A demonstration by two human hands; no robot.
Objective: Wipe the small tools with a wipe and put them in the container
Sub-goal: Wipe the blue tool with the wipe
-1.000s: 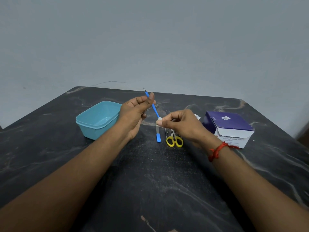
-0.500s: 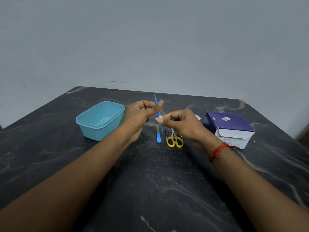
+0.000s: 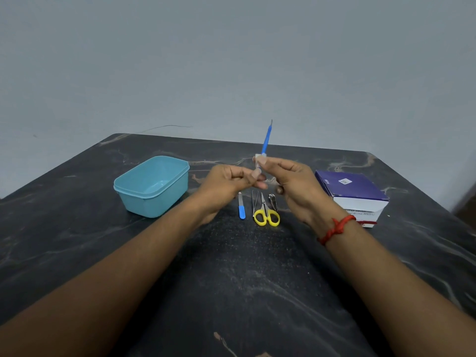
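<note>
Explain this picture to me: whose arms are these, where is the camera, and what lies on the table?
No robot here: these are a person's two bare hands, filmed by a camera worn on the head, looking forward and down. The left hand pinches the lower end of a thin blue pick, held nearly upright; the right hand pinches a small wipe around it. On the dark table lie a file, tweezers, scissors and a clipper. A teal container stands left, a purple box right.
</note>
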